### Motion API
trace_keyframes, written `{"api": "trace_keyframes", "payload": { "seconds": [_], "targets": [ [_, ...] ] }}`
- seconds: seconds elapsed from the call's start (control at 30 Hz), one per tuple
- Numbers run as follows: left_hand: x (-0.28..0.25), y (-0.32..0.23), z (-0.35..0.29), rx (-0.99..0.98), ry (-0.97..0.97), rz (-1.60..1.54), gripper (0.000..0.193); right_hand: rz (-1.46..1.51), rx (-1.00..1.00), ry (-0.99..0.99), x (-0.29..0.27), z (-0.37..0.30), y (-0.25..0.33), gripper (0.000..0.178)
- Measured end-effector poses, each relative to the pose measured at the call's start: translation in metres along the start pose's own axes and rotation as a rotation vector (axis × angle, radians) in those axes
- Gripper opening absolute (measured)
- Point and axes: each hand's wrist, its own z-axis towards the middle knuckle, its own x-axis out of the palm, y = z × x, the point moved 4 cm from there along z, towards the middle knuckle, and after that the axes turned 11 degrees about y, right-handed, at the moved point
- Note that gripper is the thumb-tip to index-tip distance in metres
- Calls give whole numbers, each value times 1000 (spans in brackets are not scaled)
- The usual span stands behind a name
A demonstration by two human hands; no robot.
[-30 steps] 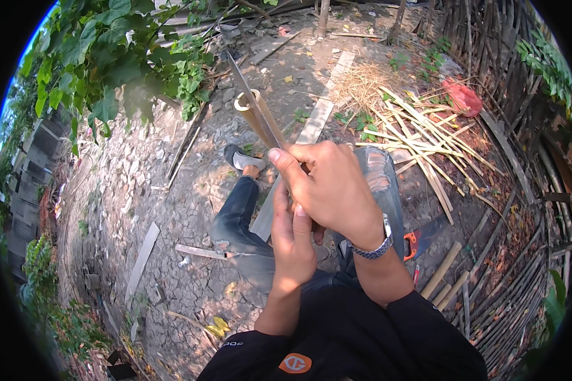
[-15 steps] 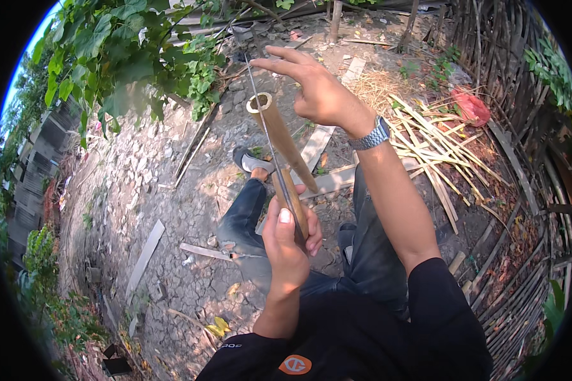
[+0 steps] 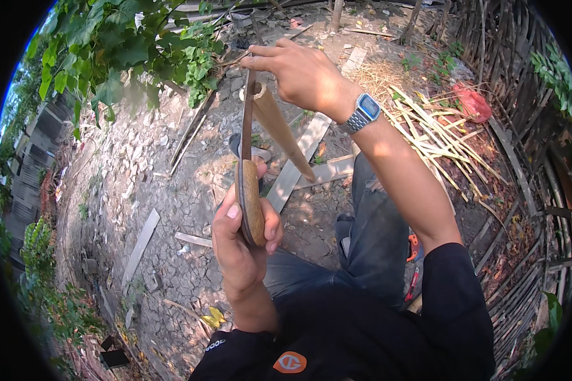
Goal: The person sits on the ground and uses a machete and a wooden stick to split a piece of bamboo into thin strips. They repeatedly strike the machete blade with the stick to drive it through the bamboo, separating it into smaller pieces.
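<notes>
My left hand [image 3: 243, 244] is wrapped round the thick wooden handle of a long-bladed knife [image 3: 248, 114], held upright with its tip away from me. My right hand [image 3: 305, 73], with a metal-banded watch on its wrist, reaches over to the far end of the blade. Its fingers close on the tip there; the thumb is hidden. Right behind the blade leans a length of bamboo [image 3: 279, 130], hollow at its upper end, its lower end down by a flat board [image 3: 333, 170].
A heap of pale split strips [image 3: 435, 136] lies on the ground at the right, with a red plastic bag [image 3: 471, 103] beyond it. Leafy plants [image 3: 127, 47] hang at the upper left. An orange-handled tool [image 3: 414, 247] rests beside my right leg. Stick fencing [image 3: 521, 57] borders the right.
The knife has swung more upright and shifted left, turning its blade's flat side into view. My right hand's spread fingers have come together at the tip. The orange-handled tool has come into view.
</notes>
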Motion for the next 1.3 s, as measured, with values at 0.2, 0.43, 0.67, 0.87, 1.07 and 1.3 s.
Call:
{"api": "trace_keyframes", "payload": {
  "seconds": [0.2,0.43,0.67,0.87,1.07,1.3],
  "targets": [
    [-6,-22,1,32,-190,423,73,57,-34,11,19,-13,11,57],
    [-14,-6,1,-109,-56,316,72,1217,119,135,80,-12,-15,75],
    [-10,6,1,-40,-71,302,66,1098,4,226,88,-28,3,65],
    [-16,18,-3,-39,-124,303,63,966,204,-163,78,-55,13,61],
    [2,24,-7,-37,-130,325,53,775,320,-245,76,-64,19,57],
    [-3,8,-8,-101,-54,88,51,908,342,-225,64,-72,19,63]
  ]
}}
